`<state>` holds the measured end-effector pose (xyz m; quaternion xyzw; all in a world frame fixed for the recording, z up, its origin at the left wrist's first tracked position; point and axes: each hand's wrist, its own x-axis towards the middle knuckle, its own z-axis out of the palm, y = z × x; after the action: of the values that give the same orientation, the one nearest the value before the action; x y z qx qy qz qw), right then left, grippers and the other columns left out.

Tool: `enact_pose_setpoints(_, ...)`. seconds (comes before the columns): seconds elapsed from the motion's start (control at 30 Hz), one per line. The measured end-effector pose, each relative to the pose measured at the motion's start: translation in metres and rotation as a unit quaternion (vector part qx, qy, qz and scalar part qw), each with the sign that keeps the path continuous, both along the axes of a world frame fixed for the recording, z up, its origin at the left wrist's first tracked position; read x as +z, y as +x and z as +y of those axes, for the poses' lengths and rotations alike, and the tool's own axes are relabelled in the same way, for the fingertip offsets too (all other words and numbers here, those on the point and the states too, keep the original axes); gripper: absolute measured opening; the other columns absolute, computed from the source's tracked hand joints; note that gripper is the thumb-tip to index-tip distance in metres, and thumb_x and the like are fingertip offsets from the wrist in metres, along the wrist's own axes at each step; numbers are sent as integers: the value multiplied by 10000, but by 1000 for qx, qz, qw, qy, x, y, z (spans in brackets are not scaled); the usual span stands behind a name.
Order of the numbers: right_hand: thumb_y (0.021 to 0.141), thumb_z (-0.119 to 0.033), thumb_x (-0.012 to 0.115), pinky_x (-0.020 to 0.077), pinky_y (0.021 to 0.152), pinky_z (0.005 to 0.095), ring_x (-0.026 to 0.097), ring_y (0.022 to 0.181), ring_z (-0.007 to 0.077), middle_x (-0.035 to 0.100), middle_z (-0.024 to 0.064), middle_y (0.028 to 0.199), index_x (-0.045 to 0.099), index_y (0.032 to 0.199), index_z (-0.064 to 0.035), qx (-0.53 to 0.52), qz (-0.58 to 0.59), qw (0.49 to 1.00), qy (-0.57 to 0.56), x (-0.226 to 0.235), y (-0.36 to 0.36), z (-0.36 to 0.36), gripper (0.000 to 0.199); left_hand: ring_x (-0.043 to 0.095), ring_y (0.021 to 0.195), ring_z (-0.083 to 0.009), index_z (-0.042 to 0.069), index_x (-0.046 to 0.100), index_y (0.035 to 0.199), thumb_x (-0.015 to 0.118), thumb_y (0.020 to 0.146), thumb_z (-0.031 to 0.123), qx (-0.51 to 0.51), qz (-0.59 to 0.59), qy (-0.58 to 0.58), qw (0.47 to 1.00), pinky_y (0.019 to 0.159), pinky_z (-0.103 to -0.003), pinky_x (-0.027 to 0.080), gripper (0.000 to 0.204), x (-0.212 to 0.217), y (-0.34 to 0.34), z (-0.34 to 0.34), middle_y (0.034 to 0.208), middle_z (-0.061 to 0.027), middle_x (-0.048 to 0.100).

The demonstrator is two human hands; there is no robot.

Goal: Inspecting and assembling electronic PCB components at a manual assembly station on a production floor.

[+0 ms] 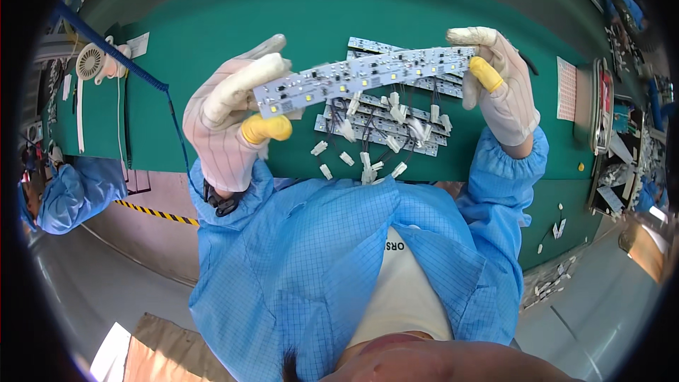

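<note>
Between my two hands hangs a long white LED circuit board [368,74], tilted a little, its right end higher than its left. My left hand [244,110], in a striped glove with a yellow fingertip cover on the thumb, pinches the left end. The gloved right hand [495,78], also with a yellow thumb cover, grips the right end. Beneath the held board lies a loose pile of similar LED boards [378,131] with dark wires and white plug connectors [366,163]. The held board hides part of that pile.
The boards lie on a green bench mat [233,14]. A blue coiled cord [152,81] hangs at the left, near a small white fan [90,61]. At the right are a dotted sheet [566,88] and a tray [601,106]. Another person's blue sleeve [78,194] shows at far left.
</note>
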<state>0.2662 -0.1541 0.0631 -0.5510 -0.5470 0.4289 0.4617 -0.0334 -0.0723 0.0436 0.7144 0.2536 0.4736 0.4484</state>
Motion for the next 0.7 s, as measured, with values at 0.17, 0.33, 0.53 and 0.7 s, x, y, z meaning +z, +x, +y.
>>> enact_pose_setpoints(0.17,889,-214,519,405,491,190,503,533,70,600,100,921,526,1150,14,-15,14,1000,-8,6,-5,-5,346,631,779,-125,-35,577,1158,721,766,282,87,80,-46,992,637,-192,518,525,-6,0,16,1113,-132,621)
enact_pose_setpoints(0.33,839,-374,639,343,433,167,486,486,48,578,59,824,497,1159,72,-39,63,997,6,16,-23,-14,568,644,791,-135,-17,566,1182,686,805,312,67,41,-85,993,730,-238,516,515,-19,1,26,1083,-134,642)
enact_pose_setpoints(0.53,908,-264,525,381,484,182,486,528,53,608,55,778,536,1138,15,-20,11,1000,-9,8,-4,-2,362,660,770,-184,-42,571,1151,684,772,414,-12,-11,-99,995,707,-257,532,603,-9,-8,14,1148,-173,606)
enact_pose_setpoints(0.7,864,-577,494,270,485,160,388,491,10,511,-18,615,529,1153,22,-6,-37,999,21,-3,-1,0,666,663,784,-190,-40,621,1062,693,757,414,-42,-12,-53,998,706,-254,532,553,-1,-6,17,1085,-182,624)
